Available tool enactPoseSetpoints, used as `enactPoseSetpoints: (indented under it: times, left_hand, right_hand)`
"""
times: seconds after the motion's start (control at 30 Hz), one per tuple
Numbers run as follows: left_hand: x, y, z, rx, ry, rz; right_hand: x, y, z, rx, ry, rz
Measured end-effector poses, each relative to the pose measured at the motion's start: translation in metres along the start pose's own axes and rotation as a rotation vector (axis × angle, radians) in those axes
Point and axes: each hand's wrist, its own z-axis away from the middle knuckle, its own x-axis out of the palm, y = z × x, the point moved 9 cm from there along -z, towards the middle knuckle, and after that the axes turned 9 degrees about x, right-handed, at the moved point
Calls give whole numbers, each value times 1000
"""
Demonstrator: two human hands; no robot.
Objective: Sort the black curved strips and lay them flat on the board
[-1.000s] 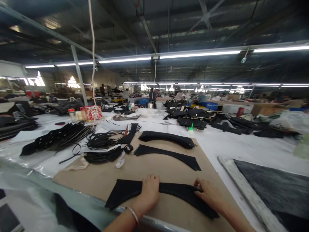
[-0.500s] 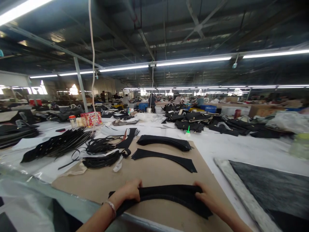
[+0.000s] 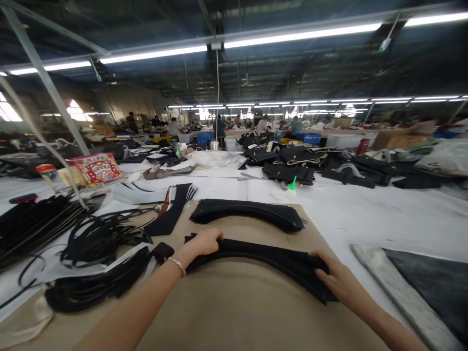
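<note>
A curved stack of black leather pieces [image 3: 266, 256] lies across the brown cardboard sheet [image 3: 234, 312]. My left hand [image 3: 203, 242], with a bracelet on its wrist, grips the stack's left end, fingers curled over it. My right hand [image 3: 338, 282] holds the stack's right end, fingers wrapped over the edge. Just beyond lies a second curved black stack [image 3: 248, 213], untouched.
Bundles of black straps [image 3: 98, 234] and cords lie at the left. A grey slab [image 3: 427, 273] sits at the right. Farther back are a red printed box [image 3: 95, 168], a green-tipped bottle [image 3: 292, 184], black bag parts [image 3: 292, 168] and people at other tables.
Both hands have carried the black curved stack away from the near edge to where a single curved piece lay, just behind the far stack. The camera has dipped and moved closer.
</note>
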Motion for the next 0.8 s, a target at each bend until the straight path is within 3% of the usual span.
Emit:
enactPoseSetpoints:
  times: [0.1, 0.2, 0.4, 0.57, 0.8]
  left_hand:
    - [11, -10, -29, 0, -40, -34]
    - [17, -9, -41, -9, -52, -75]
    - [10, 1, -51, -45, -86, -138]
    - [14, 0, -62, -60, -153, -123]
    - [24, 4, -62, -4, -197, -40]
  right_hand:
    - [19, 5, -21, -3, -14, 63]
    - [30, 7, -24, -12, -28, 128]
    - [22, -15, -26, -31, -52, 262]
    - [32, -43, -46, -95, -197, 297]
    - [45, -50, -57, -55, -420, 297]
